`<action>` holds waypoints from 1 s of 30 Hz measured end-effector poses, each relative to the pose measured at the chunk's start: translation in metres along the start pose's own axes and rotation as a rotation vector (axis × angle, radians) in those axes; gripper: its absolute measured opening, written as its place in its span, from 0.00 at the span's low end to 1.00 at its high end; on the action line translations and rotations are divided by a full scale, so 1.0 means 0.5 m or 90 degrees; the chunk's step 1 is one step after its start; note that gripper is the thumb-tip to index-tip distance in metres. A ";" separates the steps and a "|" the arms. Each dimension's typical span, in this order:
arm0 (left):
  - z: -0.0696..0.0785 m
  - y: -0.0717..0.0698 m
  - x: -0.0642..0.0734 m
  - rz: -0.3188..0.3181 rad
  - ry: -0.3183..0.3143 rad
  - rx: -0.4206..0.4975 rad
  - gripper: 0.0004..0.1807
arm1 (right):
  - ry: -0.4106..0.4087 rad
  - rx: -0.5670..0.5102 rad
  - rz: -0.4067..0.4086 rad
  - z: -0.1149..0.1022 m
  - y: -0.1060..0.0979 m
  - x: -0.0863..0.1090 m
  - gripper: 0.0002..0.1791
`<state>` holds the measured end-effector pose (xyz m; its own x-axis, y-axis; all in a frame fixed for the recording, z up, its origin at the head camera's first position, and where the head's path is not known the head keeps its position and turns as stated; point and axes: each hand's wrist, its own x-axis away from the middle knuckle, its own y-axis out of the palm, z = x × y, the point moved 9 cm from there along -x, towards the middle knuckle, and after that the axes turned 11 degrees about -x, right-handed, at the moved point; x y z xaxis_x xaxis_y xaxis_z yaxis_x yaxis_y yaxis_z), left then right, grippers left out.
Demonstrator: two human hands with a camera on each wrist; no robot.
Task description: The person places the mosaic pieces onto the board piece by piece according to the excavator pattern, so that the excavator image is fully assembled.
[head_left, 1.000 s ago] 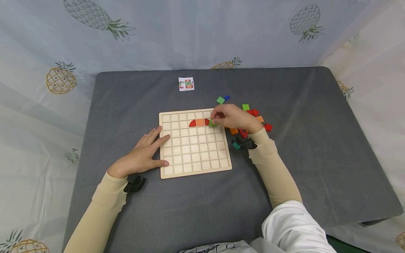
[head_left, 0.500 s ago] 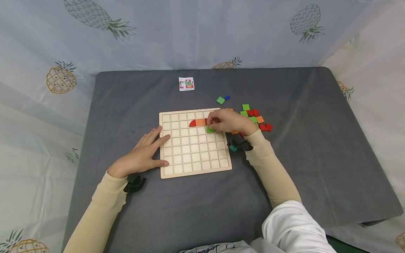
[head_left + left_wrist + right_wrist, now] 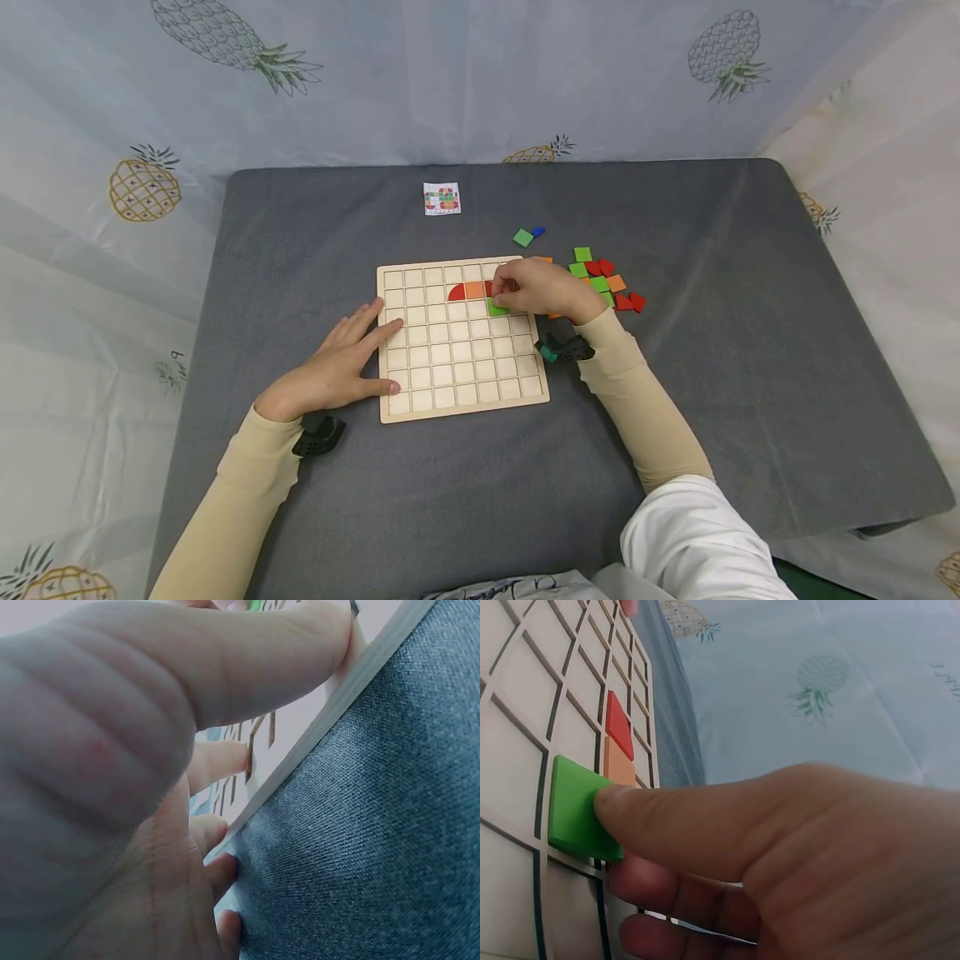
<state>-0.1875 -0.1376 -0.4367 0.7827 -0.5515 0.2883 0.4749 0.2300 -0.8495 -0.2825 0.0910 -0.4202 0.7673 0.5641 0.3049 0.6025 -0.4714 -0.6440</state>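
A pale wooden grid board [image 3: 450, 375] lies on the grey-covered table. My left hand [image 3: 333, 367] rests along its left edge, thumb and fingers spread, their tips over the rim. At the board's upper right, my right hand [image 3: 546, 288] pinches a green square tile [image 3: 497, 307] between thumb and fingers. In the right wrist view this green tile [image 3: 571, 806] tilts over the grid, with the thumb on its face. Just above it in the grid are a red rounded piece [image 3: 457, 292], an orange square [image 3: 475, 290] and another red piece [image 3: 488, 288], partly hidden by my fingers.
Several loose green, red and orange pieces [image 3: 598, 284] lie right of the board, partly behind my right hand. Behind the board are a green tile [image 3: 522, 238], a blue piece [image 3: 538, 232] and a small printed pattern card [image 3: 442, 199].
My right hand has moved slightly left and toward the body, bringing the green tile from the red piece's row to the row below. The left hand has stayed in place.
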 end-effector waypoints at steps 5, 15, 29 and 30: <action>-0.001 0.002 0.000 -0.002 -0.003 0.003 0.49 | 0.011 0.005 -0.001 0.002 0.002 -0.002 0.04; -0.003 0.002 -0.003 -0.003 -0.005 0.002 0.49 | 0.017 0.020 0.004 0.007 0.002 -0.004 0.05; -0.004 0.004 -0.002 -0.005 -0.005 -0.002 0.49 | 0.014 -0.048 0.045 0.005 -0.028 0.007 0.07; -0.003 0.003 -0.002 -0.005 -0.004 -0.002 0.49 | 0.009 -0.055 0.059 0.005 -0.038 0.011 0.08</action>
<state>-0.1882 -0.1380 -0.4392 0.7820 -0.5477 0.2974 0.4794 0.2237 -0.8486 -0.2903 0.1048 -0.4081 0.8234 0.5060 0.2568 0.5448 -0.5783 -0.6072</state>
